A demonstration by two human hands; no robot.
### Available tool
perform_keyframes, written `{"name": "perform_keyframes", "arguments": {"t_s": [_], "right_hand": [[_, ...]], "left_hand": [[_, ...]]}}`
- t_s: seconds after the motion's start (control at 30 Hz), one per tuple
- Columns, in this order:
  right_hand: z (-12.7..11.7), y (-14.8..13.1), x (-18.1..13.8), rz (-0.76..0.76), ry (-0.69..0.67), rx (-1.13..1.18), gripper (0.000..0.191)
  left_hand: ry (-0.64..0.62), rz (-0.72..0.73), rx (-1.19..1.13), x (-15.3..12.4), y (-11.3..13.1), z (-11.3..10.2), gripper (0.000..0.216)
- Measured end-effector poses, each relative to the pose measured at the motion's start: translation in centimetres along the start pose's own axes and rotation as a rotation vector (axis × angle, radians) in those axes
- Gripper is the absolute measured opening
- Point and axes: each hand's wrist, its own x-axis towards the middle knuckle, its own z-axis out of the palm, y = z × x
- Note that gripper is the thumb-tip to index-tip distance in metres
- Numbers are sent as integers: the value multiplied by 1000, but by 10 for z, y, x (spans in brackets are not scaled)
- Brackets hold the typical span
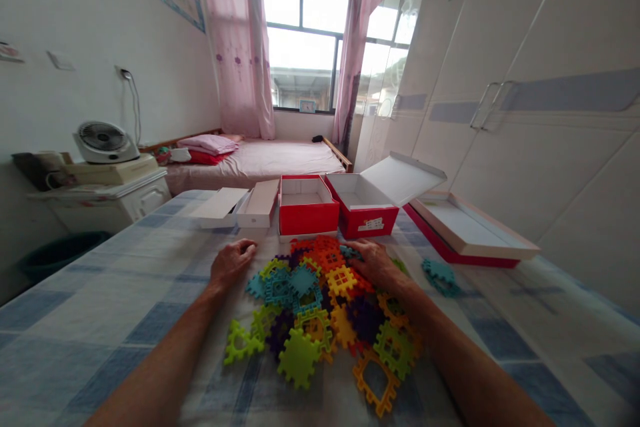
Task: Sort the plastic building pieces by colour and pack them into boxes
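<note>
A heap of plastic interlocking tiles with notched edges lies in front of me: lime green ones (300, 357), teal ones (280, 287), yellow-orange ones (377, 380), dark purple ones (367, 317) and red-orange ones (327, 257). My left hand (233, 265) rests on the cloth just left of the heap, its fingers curled in, with nothing seen in them. At the heap's far right side, my right hand (374, 261) has its fingers closed over a small teal tile (351, 253); part of it is hidden. Apart from the heap, several teal tiles (441, 277) lie stacked to the right.
Two red boxes (309, 217) (369, 221) stand open behind the heap. White boxes (257, 207) are left of them, and a wide shallow box (470, 230) sits right. A checked cloth (125, 320) covers the table. Beyond are a bed (280, 157) and a fan (105, 140).
</note>
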Motion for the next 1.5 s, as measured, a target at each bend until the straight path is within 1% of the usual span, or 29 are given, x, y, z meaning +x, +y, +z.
{"name": "perform_keyframes", "arguments": {"t_s": [0.2,0.3,0.43,0.57,0.6,0.7,0.73,0.83,0.87,0.9,0.93,1.03,1.13,1.23,1.3,1.37,1.5], "right_hand": [[-4,-7,-4,44,50,105,24],[-4,-10,-5,30,70,158,22],[-4,-10,-5,-26,138,77,25],[-9,-7,-5,-10,236,48,26],[-12,-7,-6,-19,235,58,25],[-19,-5,-8,-47,168,92,22],[-23,-4,-8,-38,159,103,21],[-35,-8,-9,64,234,161,21],[-39,-12,-9,96,239,202,21],[-43,-18,-9,112,214,255,22],[-46,-26,-9,107,157,310,23],[-46,-59,-8,3,-76,387,22],[-30,-88,-4,-123,-188,300,16],[-9,-102,1,-204,-258,178,10],[1,-104,3,-233,-287,104,8],[8,-104,4,-271,-287,68,9],[14,-102,2,-329,-199,95,12]], "left_hand": [[4,6,6,0,1,0,32],[2,5,12,0,2,0,32],[1,2,15,-1,3,-1,33],[5,-7,14,-2,4,-1,33],[7,-12,13,-2,4,-1,32],[10,-20,4,-2,5,0,32],[10,-21,0,-2,5,0,32],[12,-25,-10,-2,5,2,32],[13,-27,-11,-2,5,2,32],[14,-30,-12,-2,5,2,32],[15,-31,-12,-1,5,3,32],[17,-32,-7,-2,5,2,32],[15,-27,-2,-3,6,2,32],[13,-20,-2,-3,7,1,32],[13,-15,-2,-3,7,0,31],[13,-14,-2,-3,7,0,31],[17,-11,1,-3,7,0,32]]}}
